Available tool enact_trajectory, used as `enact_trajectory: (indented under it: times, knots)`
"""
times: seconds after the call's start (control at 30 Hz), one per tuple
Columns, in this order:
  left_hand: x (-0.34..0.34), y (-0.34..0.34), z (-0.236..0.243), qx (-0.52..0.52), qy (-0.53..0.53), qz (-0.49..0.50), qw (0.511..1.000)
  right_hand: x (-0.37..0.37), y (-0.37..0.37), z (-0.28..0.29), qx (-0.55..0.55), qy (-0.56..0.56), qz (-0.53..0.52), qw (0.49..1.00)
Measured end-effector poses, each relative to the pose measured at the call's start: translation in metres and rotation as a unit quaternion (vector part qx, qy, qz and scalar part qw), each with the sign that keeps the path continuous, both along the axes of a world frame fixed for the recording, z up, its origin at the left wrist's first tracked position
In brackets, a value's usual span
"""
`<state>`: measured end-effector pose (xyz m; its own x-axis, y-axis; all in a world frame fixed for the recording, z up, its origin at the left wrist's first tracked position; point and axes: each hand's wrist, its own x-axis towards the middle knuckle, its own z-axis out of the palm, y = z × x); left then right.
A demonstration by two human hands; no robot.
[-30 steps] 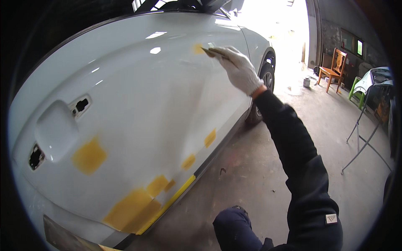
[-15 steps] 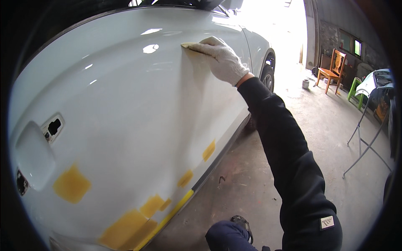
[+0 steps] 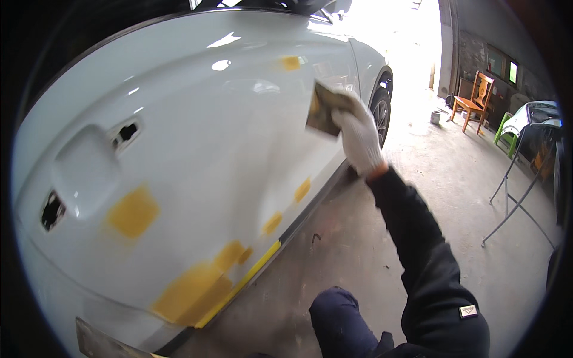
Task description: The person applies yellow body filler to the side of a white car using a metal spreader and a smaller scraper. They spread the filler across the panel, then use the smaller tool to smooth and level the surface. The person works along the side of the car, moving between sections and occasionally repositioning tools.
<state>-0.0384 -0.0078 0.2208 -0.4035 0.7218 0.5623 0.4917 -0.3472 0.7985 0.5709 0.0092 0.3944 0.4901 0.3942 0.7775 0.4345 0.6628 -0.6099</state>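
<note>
My right hand (image 3: 362,136), in a white knit glove, grips a thin, putty-smeared spreader (image 3: 322,112). It is held up in front of the pale car door (image 3: 197,137), and its blade looks apart from the panel. A small yellow putty patch (image 3: 291,63) marks the upper door. Larger ones lie lower down: one patch (image 3: 133,212) beneath the handle recess and a wide patch (image 3: 191,292) along the bottom edge. At the lower left, a dark flat plate (image 3: 98,340) with a yellow smear pokes into view; what supports it is hidden. My left hand is out of sight.
Yellow tape (image 3: 239,283) runs along the door's lower edge. The front wheel (image 3: 381,113) stands beyond. To the right are a wooden chair (image 3: 473,98), a green stool (image 3: 506,134) and a folding stand (image 3: 507,197) bearing a painted panel. My knee (image 3: 340,316) is below.
My right hand has drawn back from the upper door, right and down, with the spreader turned flat side out. A yellow patch now shows there. The dark plate has entered at the lower left.
</note>
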Motion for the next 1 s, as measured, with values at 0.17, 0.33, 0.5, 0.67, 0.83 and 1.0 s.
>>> enact_trajectory:
  times: [0.17,0.33,0.5,0.67,0.83,1.0]
  knots:
    - [-0.026,-0.004,-0.027,0.103,-0.144,-0.081,0.981,-0.14,-0.085,-0.152,-0.126,0.349,0.275,0.887]
    - [-0.015,-0.031,0.026,-0.137,-0.333,-0.303,0.882,-0.195,-0.121,-0.181,-0.187,0.495,0.309,0.79]
    - [-0.027,-0.016,-0.051,-0.019,0.081,-0.295,0.952,-0.219,-0.128,-0.106,-0.175,0.329,0.276,0.886]
    - [0.041,-0.004,-0.009,0.032,0.014,-0.286,0.958,-0.258,-0.134,-0.09,-0.214,-0.043,0.496,0.841]
    - [0.032,0.008,-0.022,0.052,-0.298,-0.261,0.916,-0.215,-0.11,-0.104,-0.283,-0.207,0.483,0.802]
    - [0.025,0.023,-0.027,0.155,-0.083,-0.15,0.973,-0.058,-0.057,-0.057,-0.224,-0.386,0.08,0.891]
